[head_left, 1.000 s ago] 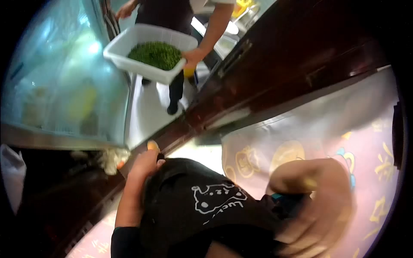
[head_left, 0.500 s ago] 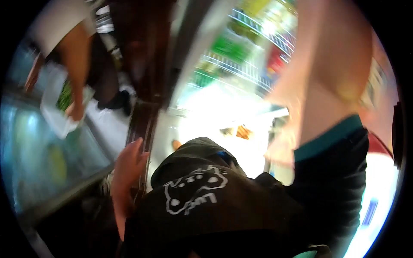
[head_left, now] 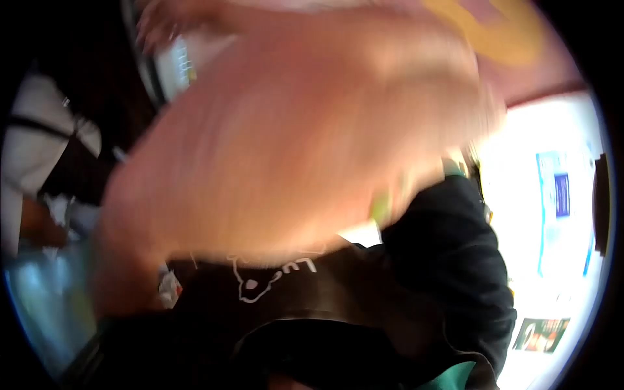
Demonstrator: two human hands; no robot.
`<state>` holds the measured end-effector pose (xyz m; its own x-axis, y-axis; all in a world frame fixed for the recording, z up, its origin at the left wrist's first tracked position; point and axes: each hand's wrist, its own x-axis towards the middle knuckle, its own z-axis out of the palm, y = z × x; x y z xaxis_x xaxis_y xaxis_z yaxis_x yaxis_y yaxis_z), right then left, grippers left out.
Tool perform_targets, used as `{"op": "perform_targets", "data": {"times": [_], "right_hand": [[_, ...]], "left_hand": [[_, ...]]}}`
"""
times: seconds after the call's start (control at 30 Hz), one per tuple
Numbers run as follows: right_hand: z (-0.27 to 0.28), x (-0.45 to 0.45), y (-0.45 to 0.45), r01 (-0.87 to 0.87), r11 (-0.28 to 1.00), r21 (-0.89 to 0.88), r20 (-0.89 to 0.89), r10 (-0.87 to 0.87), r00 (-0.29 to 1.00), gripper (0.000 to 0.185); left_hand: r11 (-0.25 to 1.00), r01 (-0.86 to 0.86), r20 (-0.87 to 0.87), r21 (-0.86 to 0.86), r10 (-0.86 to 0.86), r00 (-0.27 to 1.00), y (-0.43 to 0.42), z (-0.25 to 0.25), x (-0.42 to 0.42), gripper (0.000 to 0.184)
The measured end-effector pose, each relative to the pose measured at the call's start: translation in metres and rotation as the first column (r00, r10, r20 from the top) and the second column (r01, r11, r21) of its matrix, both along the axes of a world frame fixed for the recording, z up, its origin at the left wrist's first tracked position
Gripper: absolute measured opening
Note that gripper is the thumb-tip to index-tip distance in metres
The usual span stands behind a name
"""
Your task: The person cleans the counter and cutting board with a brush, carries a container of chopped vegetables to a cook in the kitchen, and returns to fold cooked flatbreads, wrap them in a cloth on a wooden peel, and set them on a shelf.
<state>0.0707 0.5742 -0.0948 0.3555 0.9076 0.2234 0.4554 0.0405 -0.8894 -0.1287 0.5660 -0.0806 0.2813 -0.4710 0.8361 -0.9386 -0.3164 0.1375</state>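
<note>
My left hand [head_left: 292, 143] fills the middle of the view, very close to the camera. Motion smears it, so its fingers and anything in them cannot be made out. Near the upper left, a blurred hand [head_left: 172, 26], apparently my right, is beside a pale upright edge [head_left: 151, 78]. Its fingers are too smeared to read, and most of the arm behind it is hidden. My dark right sleeve [head_left: 448, 240] with a teal cuff shows at the right. Under the left hand is my dark apron [head_left: 325, 286] with a white cat drawing.
Another person's hand [head_left: 42, 224] and pale clothing [head_left: 39, 130] are at the far left, above a bluish glassy surface [head_left: 52, 286]. A bright white panel [head_left: 552, 260] with a blue label and a small dark picture stands on the right.
My left hand has risen from beside the apron to close before the camera. The view has swung, and the lit fridge shelves are mostly hidden. The right sleeve sits further left.
</note>
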Motion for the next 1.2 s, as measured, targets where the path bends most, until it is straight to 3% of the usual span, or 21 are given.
{"op": "perform_targets", "data": {"times": [0.07,0.13,0.17,0.2,0.23,0.3,0.33,0.4,0.47,0.5,0.57,0.6,0.67,0.7,0.8,0.87,0.97,1.07,1.1,1.17,1.2], "right_hand": [[-0.061,-0.052,-0.047,-0.074,0.946,-0.316,0.241,0.156,0.958,0.059],[-0.127,-0.089,-0.085,-0.151,0.794,-0.589,0.261,0.364,0.894,0.063],[-0.166,-0.087,-0.095,-0.274,0.675,-0.685,0.101,0.461,0.882,0.067],[-0.182,-0.092,-0.124,-0.277,0.687,-0.672,0.168,0.506,0.846,0.070],[-0.193,-0.093,-0.161,-0.155,0.787,-0.597,0.302,0.400,0.866,0.069],[-0.232,-0.079,-0.229,-0.157,0.837,-0.524,0.038,0.207,0.978,0.052],[-0.243,-0.081,-0.273,0.051,0.892,-0.449,0.048,-0.033,0.998,0.045],[-0.291,-0.086,-0.354,0.450,0.762,-0.465,0.205,-0.402,0.892,0.043],[-0.330,-0.098,-0.432,0.668,0.489,-0.561,0.307,-0.626,0.717,0.042],[-0.362,-0.110,-0.476,0.749,0.420,-0.513,0.381,-0.671,0.637,0.043],[-0.402,-0.137,-0.548,0.526,0.123,-0.842,0.307,-0.693,0.652,0.048],[-0.420,-0.157,-0.578,0.414,0.081,-0.907,0.263,-0.661,0.703,0.051],[-0.447,-0.193,-0.620,0.217,0.055,-0.975,0.142,-0.596,0.791,0.048],[-0.441,-0.204,-0.635,0.102,0.035,-0.994,0.063,-0.577,0.814,0.048],[-0.415,-0.223,-0.664,-0.031,0.031,-0.999,-0.044,-0.726,0.686,0.048],[-0.446,-0.235,-0.690,0.183,0.068,-0.981,0.067,-0.762,0.644,0.050],[-0.474,-0.234,-0.723,0.327,0.156,-0.932,0.121,-0.716,0.687,0.050],[-0.491,-0.227,-0.745,0.312,0.116,-0.943,0.108,-0.780,0.617,0.049],[-0.479,-0.222,-0.743,0.288,0.104,-0.952,0.094,-0.797,0.596,0.048],[-0.476,-0.222,-0.743,0.300,0.082,-0.950,0.091,-0.848,0.523,0.045],[-0.479,-0.221,-0.741,0.291,0.099,-0.952,0.066,-0.858,0.509,0.044]], "left_hand": [[0.971,-0.175,0.076,0.162,0.165,0.983,-0.017,0.021,0.040,0.044],[0.860,-0.456,0.263,0.227,0.397,0.879,-0.015,0.025,0.099,0.072],[0.813,-0.559,0.300,0.162,0.499,0.813,0.005,0.013,0.125,0.057],[0.753,-0.651,0.323,0.098,0.595,0.736,0.025,0.001,0.150,0.044],[0.701,-0.713,0.345,0.014,0.666,0.661,0.032,-0.003,0.161,0.035],[0.522,-0.853,0.349,-0.001,0.800,0.489,0.059,-0.049,0.175,0.046],[0.353,-0.935,0.345,0.033,0.874,0.342,0.061,-0.074,0.166,0.052],[0.281,-0.955,0.213,0.091,0.931,0.295,0.053,-0.131,0.131,0.059],[0.475,-0.857,-0.006,0.198,0.875,0.483,0.046,-0.211,0.102,0.063],[0.356,-0.803,-0.116,0.478,0.932,0.343,0.054,-0.274,0.087,0.067],[0.385,-0.603,-0.307,0.698,0.923,0.234,0.027,-0.367,0.039,0.068],[0.464,-0.395,-0.463,0.793,0.880,0.106,0.018,-0.403,0.012,0.072],[0.499,0.114,-0.472,0.859,0.858,-0.203,0.004,-0.485,-0.015,0.069],[0.494,0.280,-0.433,0.823,0.865,-0.252,-0.005,-0.515,-0.022,0.068],[0.480,0.495,-0.458,0.724,0.871,-0.176,-0.044,-0.564,-0.008,0.064],[0.479,0.526,-0.533,0.703,0.844,-0.056,-0.070,-0.580,0.019,0.062],[0.428,0.555,-0.623,0.713,0.751,0.221,-0.098,-0.598,0.076,0.059],[0.297,0.529,-0.589,0.795,0.587,0.556,-0.120,-0.618,0.132,0.055],[0.351,0.479,-0.592,0.805,0.543,0.596,-0.130,-0.619,0.149,0.054],[0.791,0.241,-0.802,0.562,0.450,0.392,-0.193,-0.519,0.165,0.038],[0.811,0.210,-0.824,0.545,0.473,0.310,-0.210,-0.506,0.179,0.036]]}}
